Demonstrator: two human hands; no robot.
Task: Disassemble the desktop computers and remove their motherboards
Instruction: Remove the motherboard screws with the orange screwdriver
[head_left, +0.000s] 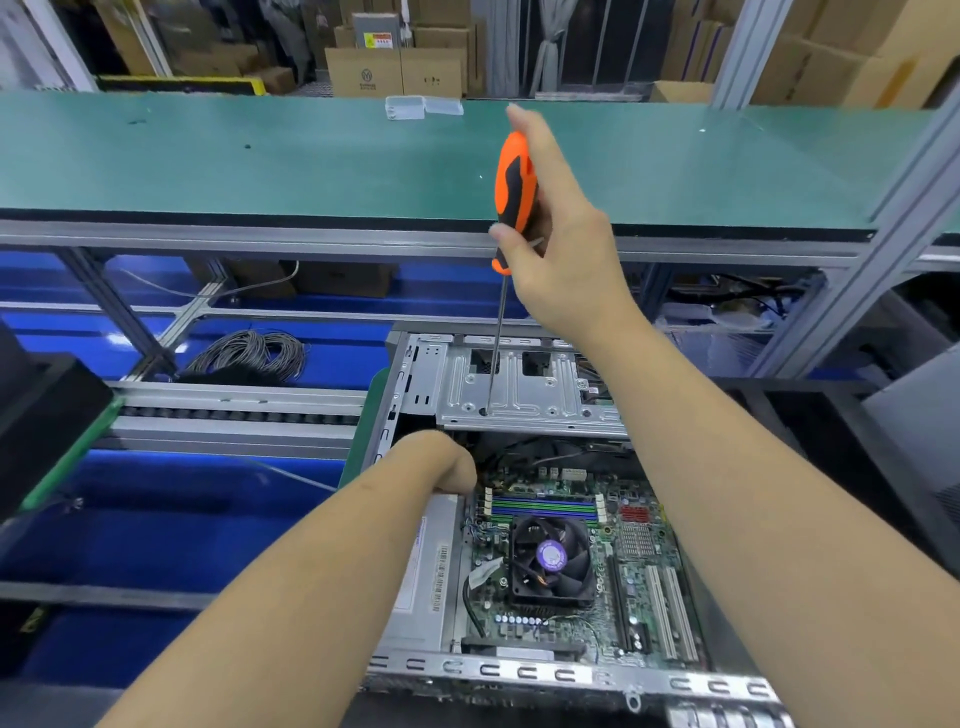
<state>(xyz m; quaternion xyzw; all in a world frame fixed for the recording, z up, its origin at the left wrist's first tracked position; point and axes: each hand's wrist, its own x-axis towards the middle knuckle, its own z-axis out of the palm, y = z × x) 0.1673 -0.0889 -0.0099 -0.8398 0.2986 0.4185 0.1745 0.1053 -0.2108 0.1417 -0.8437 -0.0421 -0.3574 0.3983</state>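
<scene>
Working a drive-cage (524, 395) screw — my right hand (561, 244) grips the screwdriver (514, 197), tip below; left hand (441, 462) curls into the case, hold unclear; motherboard (571, 566) beneath, seated — next, steady downward turning

Bright, even light from overhead falls on my green counter (260, 156) with only soft shadows, the far boxes (395, 70) look soft and hazy, and the wide lens bends the frame posts (893, 208) at the right edge.
</scene>
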